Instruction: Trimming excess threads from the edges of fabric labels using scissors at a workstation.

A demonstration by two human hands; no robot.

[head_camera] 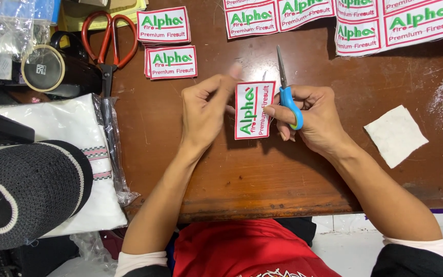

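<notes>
Red cloth on the lap sits nearest. Over the table, the left hand pinches a patch while the right hand, fingers closed through blue scissors, seems mid-trim; each cut needs a steady edge.

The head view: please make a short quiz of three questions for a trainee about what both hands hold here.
1. True or false: the right hand holds the blue-handled scissors.
2. Which hand holds the embroidered patch? A) left hand B) neither
3. What colour are the handles of the big scissors lying on the wooden table?

Key: 1 true; 2 A; 3 red.
</notes>
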